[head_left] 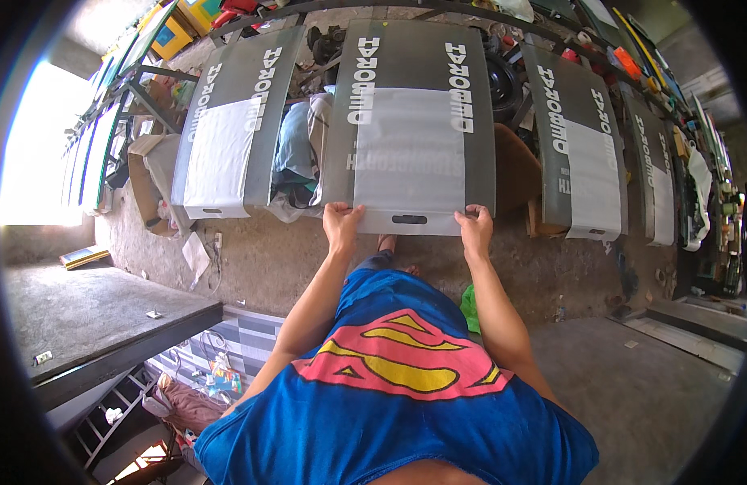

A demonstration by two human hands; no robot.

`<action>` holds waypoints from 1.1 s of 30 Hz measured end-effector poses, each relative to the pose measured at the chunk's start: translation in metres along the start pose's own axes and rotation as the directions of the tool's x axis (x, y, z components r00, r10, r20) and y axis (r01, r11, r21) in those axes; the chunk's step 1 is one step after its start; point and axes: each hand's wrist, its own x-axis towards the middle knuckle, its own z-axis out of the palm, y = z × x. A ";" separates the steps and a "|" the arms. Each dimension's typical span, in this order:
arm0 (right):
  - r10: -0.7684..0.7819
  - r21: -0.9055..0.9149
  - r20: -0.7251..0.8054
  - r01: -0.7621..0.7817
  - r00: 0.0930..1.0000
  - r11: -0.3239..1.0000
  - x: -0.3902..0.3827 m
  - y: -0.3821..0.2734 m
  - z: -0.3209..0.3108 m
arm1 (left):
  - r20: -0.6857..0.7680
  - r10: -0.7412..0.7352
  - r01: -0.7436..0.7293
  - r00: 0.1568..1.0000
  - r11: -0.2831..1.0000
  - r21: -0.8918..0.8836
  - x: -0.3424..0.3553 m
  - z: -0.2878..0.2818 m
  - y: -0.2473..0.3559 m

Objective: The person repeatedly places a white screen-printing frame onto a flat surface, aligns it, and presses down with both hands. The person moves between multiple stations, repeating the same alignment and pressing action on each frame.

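Observation:
A pale grey plastic bag (410,162) with a die-cut handle slot lies flat on the middle dark board (410,56), its handle end hanging over the near edge. The board carries white lettering down both sides. My left hand (341,226) is closed on the bag's near left corner, thumb on top. At the near right corner, my right hand (474,230) pinches the same edge. Between my hands the handle strip is stretched out fairly straight. The fingers under the edge are hidden.
Similar boards with bags on them stand to the left (220,153) and right (588,170). A cardboard box (151,182) sits beside the left board, and bundled cloth (297,145) fills the gap next to it. A concrete ledge (99,307) is at the lower left.

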 end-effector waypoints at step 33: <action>-0.043 -0.125 -0.021 0.040 0.999 0.991 -0.009 -0.019 -0.004 | 0.025 0.100 -0.102 0.995 0.984 0.147 0.003 -0.002 -0.004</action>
